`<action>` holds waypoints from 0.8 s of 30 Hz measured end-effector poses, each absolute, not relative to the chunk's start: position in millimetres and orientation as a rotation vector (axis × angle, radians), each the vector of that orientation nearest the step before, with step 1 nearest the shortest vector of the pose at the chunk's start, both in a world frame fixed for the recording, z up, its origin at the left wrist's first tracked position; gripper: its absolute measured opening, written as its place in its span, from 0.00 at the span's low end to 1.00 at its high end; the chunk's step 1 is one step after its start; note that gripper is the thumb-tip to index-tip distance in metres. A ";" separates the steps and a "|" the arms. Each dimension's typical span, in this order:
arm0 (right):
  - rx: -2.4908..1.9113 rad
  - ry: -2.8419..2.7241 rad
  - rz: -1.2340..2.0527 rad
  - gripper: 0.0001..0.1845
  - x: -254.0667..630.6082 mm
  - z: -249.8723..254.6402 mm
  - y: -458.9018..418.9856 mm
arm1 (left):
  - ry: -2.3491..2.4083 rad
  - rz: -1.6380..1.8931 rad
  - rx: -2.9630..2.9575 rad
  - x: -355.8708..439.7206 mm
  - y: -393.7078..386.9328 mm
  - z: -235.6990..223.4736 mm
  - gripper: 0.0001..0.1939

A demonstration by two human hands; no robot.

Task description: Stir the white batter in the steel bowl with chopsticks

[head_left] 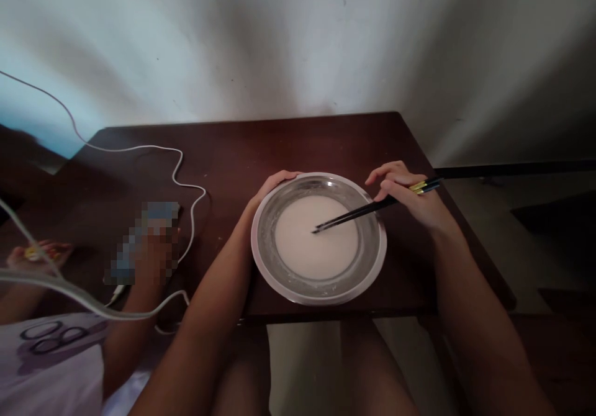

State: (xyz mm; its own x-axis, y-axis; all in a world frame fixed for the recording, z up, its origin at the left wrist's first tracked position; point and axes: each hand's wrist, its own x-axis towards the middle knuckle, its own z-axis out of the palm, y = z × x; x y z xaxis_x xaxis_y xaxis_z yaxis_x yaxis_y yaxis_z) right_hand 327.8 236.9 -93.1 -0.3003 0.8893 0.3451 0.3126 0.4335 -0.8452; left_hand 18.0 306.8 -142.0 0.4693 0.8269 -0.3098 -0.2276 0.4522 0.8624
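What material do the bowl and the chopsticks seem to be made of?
Bowl: probably stainless steel, since the wall is grey, shiny and thin-rimmed. Chopsticks: smooth black, perhaps lacquered wood or plastic, with yellow bands near the top by the right hand; the picture cannot settle which.

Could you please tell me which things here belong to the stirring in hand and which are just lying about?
In use: metal bowl of white batter, chopsticks, left hand, right hand.
Lying about: white cable, table.
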 end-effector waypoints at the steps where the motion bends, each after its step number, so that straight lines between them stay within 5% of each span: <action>1: -1.011 -1.835 0.867 0.18 328.0 -93.1 236.7 | 0.828 0.755 0.854 18.0 307.0 -142.5 0.12; 24: -0.972 -1.913 0.917 0.17 324.1 -95.0 236.6 | 0.856 0.771 0.834 20.2 304.6 -136.2 0.09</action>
State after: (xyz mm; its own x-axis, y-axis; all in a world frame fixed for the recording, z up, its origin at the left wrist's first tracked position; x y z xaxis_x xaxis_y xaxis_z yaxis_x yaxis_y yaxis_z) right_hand 324.1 236.6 -95.0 -0.3973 0.8616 0.3159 0.2933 0.4455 -0.8459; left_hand 20.2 304.6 -136.2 0.4412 0.8367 -0.3245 -0.2356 0.4569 0.8578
